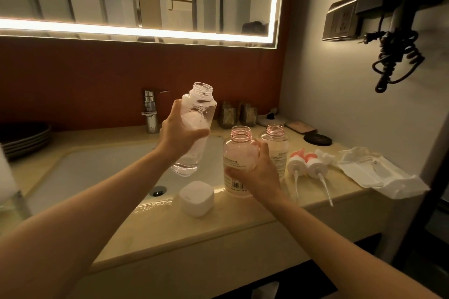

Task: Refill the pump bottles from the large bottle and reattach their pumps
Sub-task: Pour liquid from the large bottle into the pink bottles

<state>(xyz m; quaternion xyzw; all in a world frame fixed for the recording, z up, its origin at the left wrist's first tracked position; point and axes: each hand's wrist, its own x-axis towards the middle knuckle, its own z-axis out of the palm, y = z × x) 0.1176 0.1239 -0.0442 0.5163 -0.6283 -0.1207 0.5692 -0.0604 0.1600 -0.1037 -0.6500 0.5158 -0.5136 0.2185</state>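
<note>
A faucet (149, 114) stands just beyond my left hand (179, 133). Stacked plates (24, 138) sit far left of it, plastic wrapping (371, 172) far right.

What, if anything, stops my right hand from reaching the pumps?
Probably yes, it can reach: the pumps lie uncovered on the counter just right of the right hand. But that hand grips a pump bottle, and a second bottle stands between them, so it must let go and pass in front.

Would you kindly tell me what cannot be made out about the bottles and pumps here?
Head view, the only one:
Near pump bottle: label print too small, partly under the right hand.
Far pump bottle: partly hidden behind that hand; fill level unclear.
Large bottle: the left hand covers its middle; liquid level unclear.
</note>
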